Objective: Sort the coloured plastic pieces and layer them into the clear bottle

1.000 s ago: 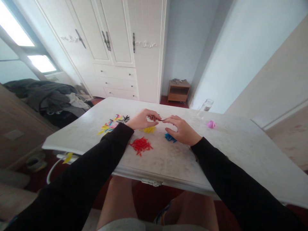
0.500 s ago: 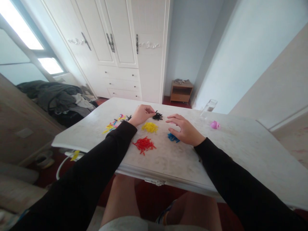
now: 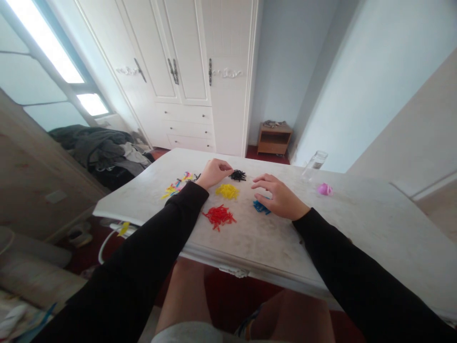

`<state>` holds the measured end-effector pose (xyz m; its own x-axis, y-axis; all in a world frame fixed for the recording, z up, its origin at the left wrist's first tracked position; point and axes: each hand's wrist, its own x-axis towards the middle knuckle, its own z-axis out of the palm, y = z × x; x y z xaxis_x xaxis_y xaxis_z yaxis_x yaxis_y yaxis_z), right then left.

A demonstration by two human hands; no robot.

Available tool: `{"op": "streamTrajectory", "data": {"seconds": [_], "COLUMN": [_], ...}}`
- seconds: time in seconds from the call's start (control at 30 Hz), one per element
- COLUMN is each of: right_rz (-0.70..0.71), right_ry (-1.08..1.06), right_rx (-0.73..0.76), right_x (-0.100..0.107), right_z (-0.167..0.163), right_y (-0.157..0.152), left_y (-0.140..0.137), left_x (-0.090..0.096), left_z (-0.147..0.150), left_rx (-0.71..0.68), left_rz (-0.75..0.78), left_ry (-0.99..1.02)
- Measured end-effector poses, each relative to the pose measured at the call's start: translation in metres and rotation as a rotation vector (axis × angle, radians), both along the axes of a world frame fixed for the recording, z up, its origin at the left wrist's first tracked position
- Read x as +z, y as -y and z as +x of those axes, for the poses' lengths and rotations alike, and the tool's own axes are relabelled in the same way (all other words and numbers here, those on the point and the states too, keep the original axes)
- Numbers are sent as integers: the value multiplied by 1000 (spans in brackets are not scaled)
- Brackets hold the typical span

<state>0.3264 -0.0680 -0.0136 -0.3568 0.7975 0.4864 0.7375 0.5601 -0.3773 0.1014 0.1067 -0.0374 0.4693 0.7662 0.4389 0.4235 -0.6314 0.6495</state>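
My left hand is at the left edge of a pile of small black strips. Its thumb and fingertips are pressed together, and whatever lies between them is too small to make out. Fingers apart and curved, my right hand hovers with nothing in it, partly covering a pile of blue strips. Between the hands lies a pile of yellow strips, with a pile of red strips nearer to me. Left of my left wrist is a mixed heap of coloured strips, partly hidden by my sleeve.
All the piles rest on a white table. On its right side are a clear glass jar and a crumpled pink-purple thing. Beyond stand a white wardrobe and a small wooden cabinet.
My left fingertips have come down slightly at the black pile's left edge. My right hand keeps its curved pose. The whole view has shifted a little.
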Motion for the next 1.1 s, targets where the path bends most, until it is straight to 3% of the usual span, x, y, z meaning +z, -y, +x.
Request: {"op": "streamTrajectory", "data": {"seconds": [0.33,0.5,0.7,0.9,1.1], "right_rz": [3,6,30,28,13], "right_ry": [-20,-43,-68,-52,-58], "right_rx": [-15,-40,-57,-33,-21], "right_x": [-4,-7,-11,-12,-12], "right_z": [5,15,21,18,18], "right_y": [-6,-12,-15,-16,-15], "left_y": [-4,-9,-41,-60,-54], "left_x": [-2,3,16,23,9], "left_z": [-3,-11,-72,-144,-151], "left_rx": [55,195,378,348,260], "left_rz": [2,-61,-105,-204,-285], "left_ry": [25,79,18,-176,-250]}}
